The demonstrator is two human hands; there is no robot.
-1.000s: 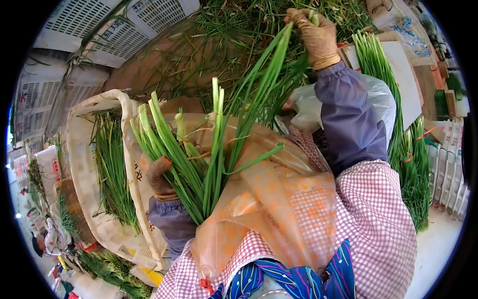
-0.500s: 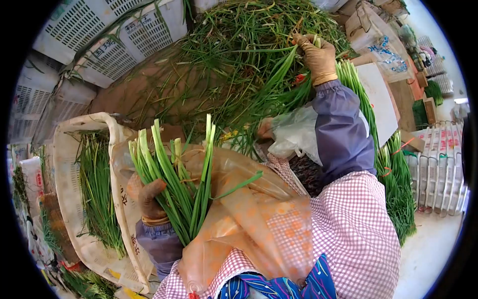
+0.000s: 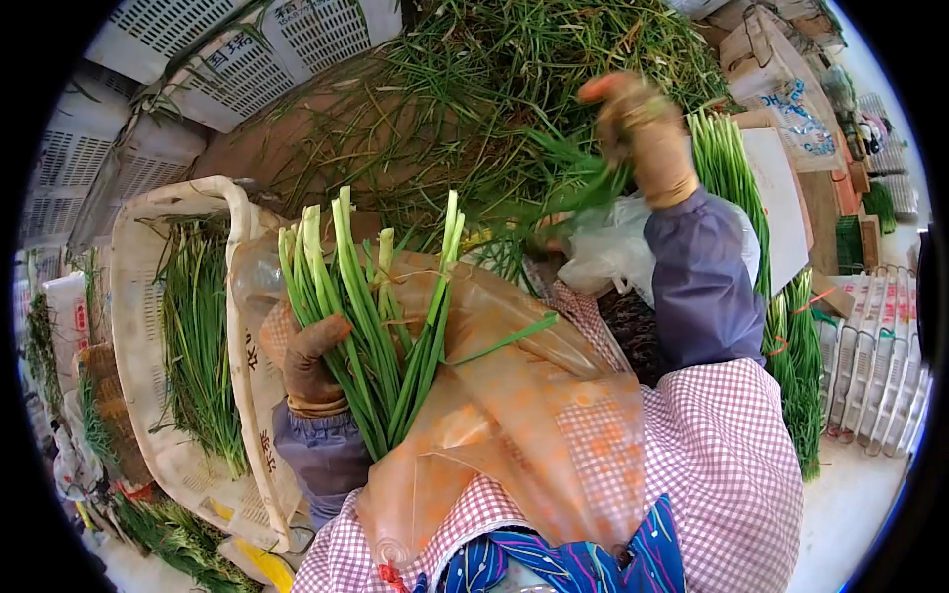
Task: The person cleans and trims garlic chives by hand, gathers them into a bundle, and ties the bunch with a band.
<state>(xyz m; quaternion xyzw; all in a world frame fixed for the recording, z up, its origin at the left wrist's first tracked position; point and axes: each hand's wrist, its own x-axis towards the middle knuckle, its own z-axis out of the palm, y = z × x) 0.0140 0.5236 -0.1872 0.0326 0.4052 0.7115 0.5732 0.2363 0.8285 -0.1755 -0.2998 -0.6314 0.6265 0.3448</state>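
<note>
Stalk bunch: pinched in my nearer left hand, thumb across; axis roughly 11-to-5 o'clock. Lies 8 o'clock from right hand: fingers blurred, state I cannot tell.

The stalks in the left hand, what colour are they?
The stalks are green, paling to whitish at their upper ends. The head view shows them best.

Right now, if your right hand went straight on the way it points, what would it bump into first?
Probably the heap of loose green leaves beyond the right hand. The hand is blurred and depth is unclear, so it might pass above.
</note>
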